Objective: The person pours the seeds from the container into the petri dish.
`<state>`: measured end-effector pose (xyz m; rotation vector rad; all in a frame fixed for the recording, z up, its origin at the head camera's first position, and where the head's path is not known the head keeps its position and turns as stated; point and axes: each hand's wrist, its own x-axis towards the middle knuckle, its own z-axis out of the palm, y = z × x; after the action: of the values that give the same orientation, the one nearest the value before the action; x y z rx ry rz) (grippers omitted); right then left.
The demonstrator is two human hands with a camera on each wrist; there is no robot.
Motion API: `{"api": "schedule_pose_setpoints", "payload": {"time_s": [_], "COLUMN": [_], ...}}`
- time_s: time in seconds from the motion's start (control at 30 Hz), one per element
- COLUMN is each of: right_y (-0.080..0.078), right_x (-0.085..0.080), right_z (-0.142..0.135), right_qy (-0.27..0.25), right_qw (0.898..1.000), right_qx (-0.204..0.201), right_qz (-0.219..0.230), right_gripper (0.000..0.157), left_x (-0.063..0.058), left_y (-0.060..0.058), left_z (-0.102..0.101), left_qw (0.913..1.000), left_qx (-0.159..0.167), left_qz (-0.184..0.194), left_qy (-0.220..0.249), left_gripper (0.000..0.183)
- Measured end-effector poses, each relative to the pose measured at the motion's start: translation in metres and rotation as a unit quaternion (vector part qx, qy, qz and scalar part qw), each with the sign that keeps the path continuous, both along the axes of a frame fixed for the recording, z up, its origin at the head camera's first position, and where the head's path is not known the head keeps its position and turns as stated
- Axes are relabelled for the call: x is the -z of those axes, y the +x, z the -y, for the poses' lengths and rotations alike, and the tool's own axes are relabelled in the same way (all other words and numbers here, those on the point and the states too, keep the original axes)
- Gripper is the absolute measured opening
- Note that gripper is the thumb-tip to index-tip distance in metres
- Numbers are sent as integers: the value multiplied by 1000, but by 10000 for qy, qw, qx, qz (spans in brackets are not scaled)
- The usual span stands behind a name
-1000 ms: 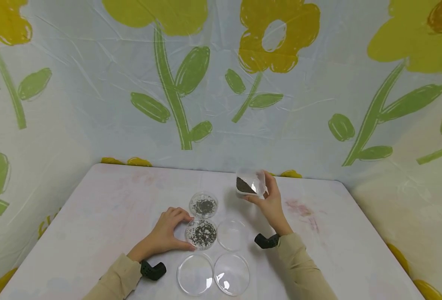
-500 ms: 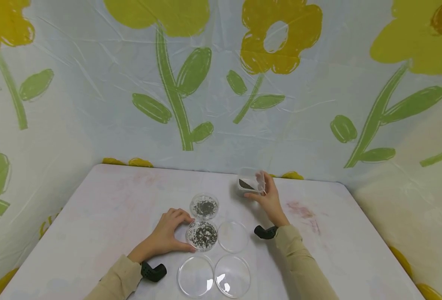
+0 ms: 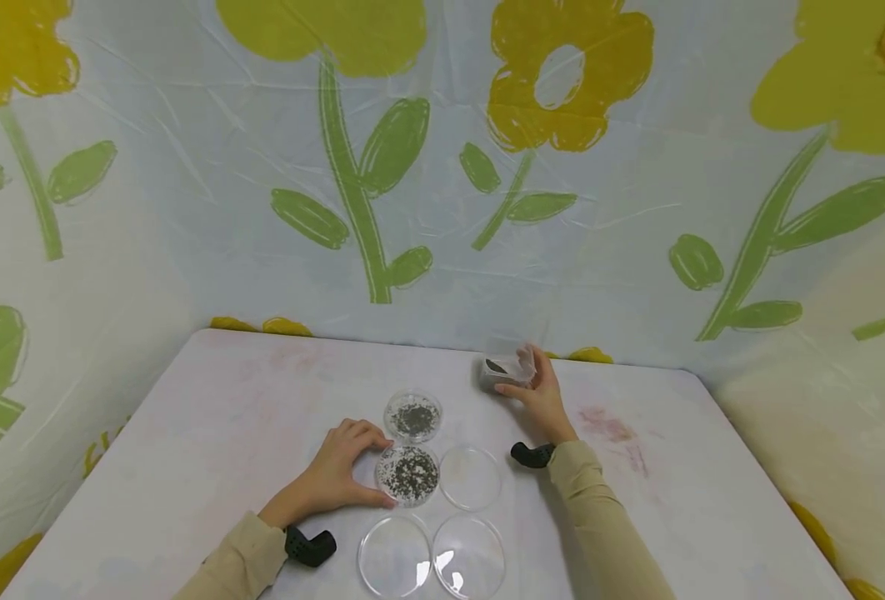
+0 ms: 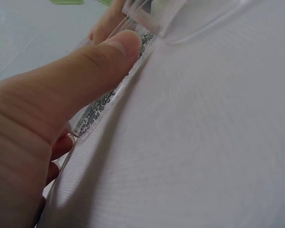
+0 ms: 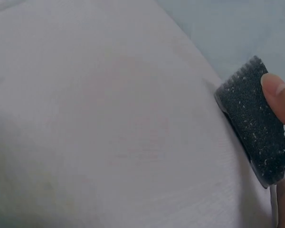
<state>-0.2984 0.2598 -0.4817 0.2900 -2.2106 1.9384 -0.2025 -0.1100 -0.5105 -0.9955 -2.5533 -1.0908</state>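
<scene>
Head view: left hand (image 3: 330, 473) has fingers and thumb pinching the nearer speckled dish (image 3: 408, 476); the farther dish (image 3: 412, 417) is just beyond, clear round pieces (image 3: 470, 477) right beside and in front. Right hand (image 3: 546, 403) grips a tub (image 3: 491, 382) toward the table (image 3: 720, 517)'s back edge.

Left wrist: thumb's against the nearer speckled dish, blocking part of its side.

Right wrist: thumb's on the tub, dark grains (image 5: 251, 116) inside.

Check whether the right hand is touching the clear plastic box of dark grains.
Touching. The right wrist view shows the right hand's thumb pressed against the side of the clear plastic box.
</scene>
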Motion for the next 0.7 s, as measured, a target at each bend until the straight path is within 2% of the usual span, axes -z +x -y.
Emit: {"api": "schedule_pose_setpoints", "payload": {"time_s": [0.17, 0.5, 0.7], "right_y": [1, 5, 17], "right_x": [9, 10, 11], "right_z": [-5, -5, -4], "right_qy": [84, -75, -183], "right_qw": [9999, 9991, 9967], "right_qx": [101, -204, -89], "right_qz": [67, 376, 787], "right_gripper": [93, 98, 102], "left_x": [-2, -4, -5], "left_y": [1, 2, 2], "left_z": [-2, -1, 0], "left_qw": [10000, 10000, 10000], "left_qx": [42, -18, -1], "left_qz": [6, 25, 76], "left_qy": [-2, -51, -16], "left_gripper": [72, 72, 72]}}
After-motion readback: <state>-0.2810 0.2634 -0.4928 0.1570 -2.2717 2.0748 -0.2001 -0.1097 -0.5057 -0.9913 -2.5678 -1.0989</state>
